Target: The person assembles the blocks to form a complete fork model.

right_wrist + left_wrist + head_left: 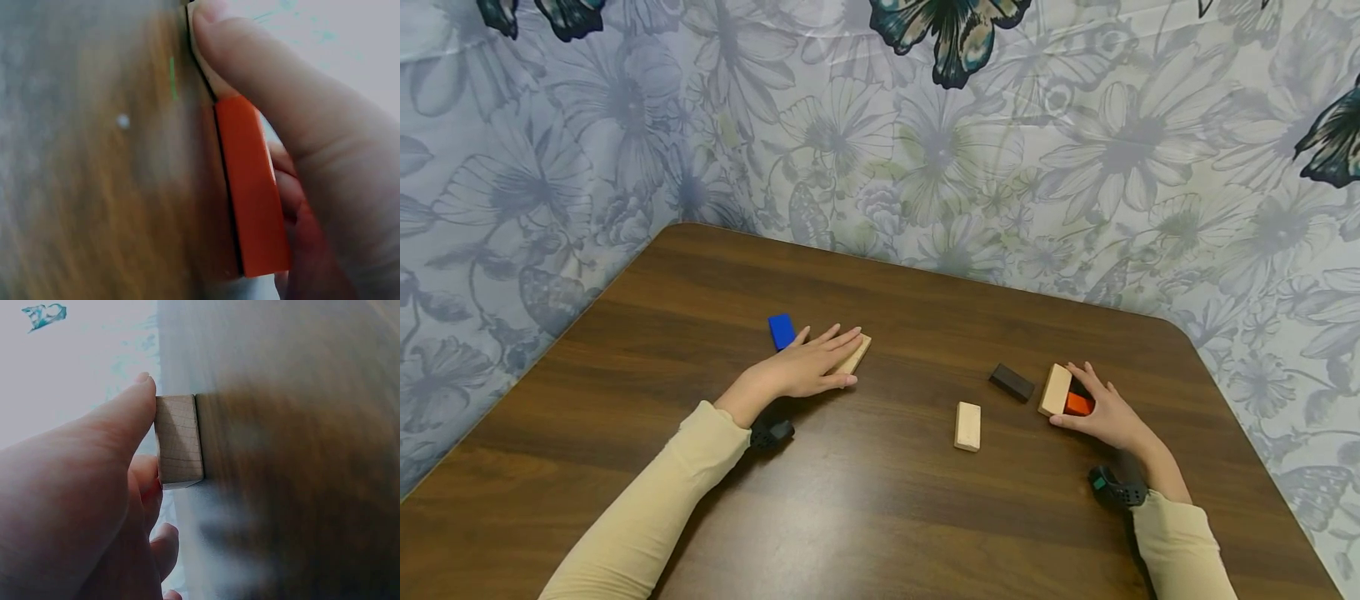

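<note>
In the head view my left hand (805, 364) lies with extended fingers over a plain wooden block (854, 356), covering part of it. The block's end (180, 440) shows against the thumb in the left wrist view. Just beyond that hand is a blue block (781, 331), partly hidden by it. My right hand (1111, 415) grips another plain wooden block (1056, 389) between thumb and fingers, at its two ends. An orange-red block (1079, 405) lies against this one under the palm; its long side (253, 194) shows in the right wrist view.
A dark block (1012, 383) lies left of the right hand. Nearer the person, one more plain wooden block (967, 427) rests on the brown table (880, 517). Behind the table's far edge hangs a floral cloth (940, 167) with butterflies.
</note>
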Tool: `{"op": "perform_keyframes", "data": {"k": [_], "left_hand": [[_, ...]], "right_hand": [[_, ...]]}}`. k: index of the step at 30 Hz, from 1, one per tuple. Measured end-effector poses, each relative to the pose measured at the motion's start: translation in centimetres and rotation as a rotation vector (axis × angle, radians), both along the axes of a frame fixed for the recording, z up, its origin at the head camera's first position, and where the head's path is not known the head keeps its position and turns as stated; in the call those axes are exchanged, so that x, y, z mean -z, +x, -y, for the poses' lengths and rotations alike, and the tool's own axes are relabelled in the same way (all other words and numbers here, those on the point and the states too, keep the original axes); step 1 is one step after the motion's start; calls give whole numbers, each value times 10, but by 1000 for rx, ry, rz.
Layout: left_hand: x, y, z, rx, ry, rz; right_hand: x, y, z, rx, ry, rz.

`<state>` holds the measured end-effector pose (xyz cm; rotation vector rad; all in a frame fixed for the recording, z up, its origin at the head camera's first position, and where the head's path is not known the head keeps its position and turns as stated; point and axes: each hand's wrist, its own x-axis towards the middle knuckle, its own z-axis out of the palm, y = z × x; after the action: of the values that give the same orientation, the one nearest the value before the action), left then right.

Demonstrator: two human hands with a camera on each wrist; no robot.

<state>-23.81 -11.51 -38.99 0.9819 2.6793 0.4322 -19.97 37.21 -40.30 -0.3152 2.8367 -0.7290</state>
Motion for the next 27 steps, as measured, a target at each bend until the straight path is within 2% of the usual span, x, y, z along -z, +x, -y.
{"op": "perform_keyframes", "data": {"k": [7,14,27], "left_hand": [[0,4,-1,-1,-6,-5],[0,7,-2,-6,-10,-10],[2,5,-3,-6,-13,7]], "right_hand": [[-9,1,4,-4,2,-13],[-24,0,25,-42,-29,-42],[-46,9,93,-229,-141,-121]]}}
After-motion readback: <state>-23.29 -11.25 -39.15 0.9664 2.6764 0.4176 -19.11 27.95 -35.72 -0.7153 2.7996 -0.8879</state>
